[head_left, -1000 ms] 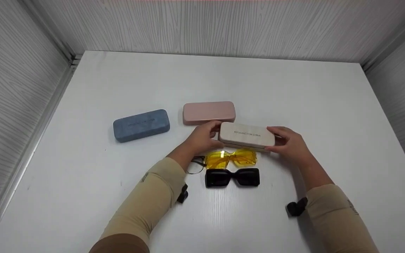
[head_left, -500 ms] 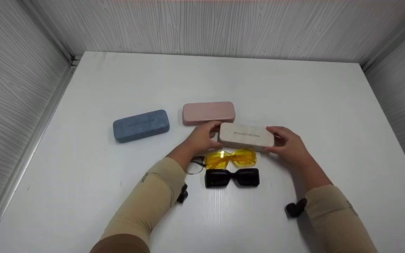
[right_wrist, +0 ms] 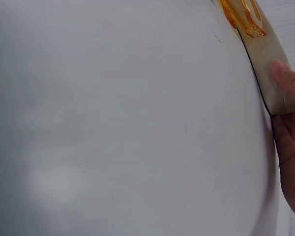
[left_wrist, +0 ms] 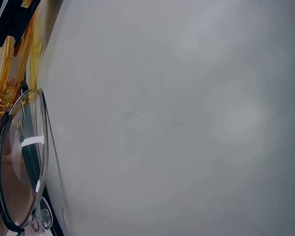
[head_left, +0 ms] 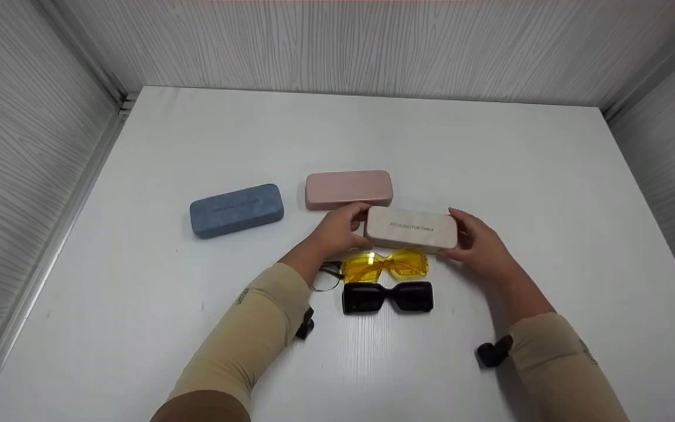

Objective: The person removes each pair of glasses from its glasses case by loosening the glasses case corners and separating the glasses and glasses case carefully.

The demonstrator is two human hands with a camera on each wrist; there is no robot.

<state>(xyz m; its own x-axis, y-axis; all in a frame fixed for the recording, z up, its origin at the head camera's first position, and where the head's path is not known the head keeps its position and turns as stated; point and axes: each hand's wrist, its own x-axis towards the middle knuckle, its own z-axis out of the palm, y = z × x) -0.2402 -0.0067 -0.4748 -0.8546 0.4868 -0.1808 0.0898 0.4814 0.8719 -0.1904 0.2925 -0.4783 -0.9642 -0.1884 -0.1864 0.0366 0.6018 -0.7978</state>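
Observation:
A beige glasses case point(head_left: 411, 228) with dark lettering lies closed on the table, lid up. Around its left end, my left hand point(head_left: 337, 231) holds it between thumb and fingers. My right hand point(head_left: 481, 243) grips the right end, thumb at the front edge and forefinger near the back corner. The right wrist view shows that thumb point(right_wrist: 281, 69) against the case's side. Just in front of the case lie yellow-lensed glasses point(head_left: 384, 265), then black sunglasses point(head_left: 388, 297). Thin-rimmed clear glasses point(left_wrist: 20, 162) lie beneath my left wrist, partly hidden in the head view.
A pink glasses case point(head_left: 349, 189) sits just behind the beige one. Farther left, a blue glasses case point(head_left: 237, 211) lies at a slant. All rest on a white table point(head_left: 109, 293), with wood-grain panels point(head_left: 372, 47) at the back and sides.
The beige case has settled slightly, and the gap along its front edge no longer shows. My right forefinger has shifted off its top corner. The left hand stays in place.

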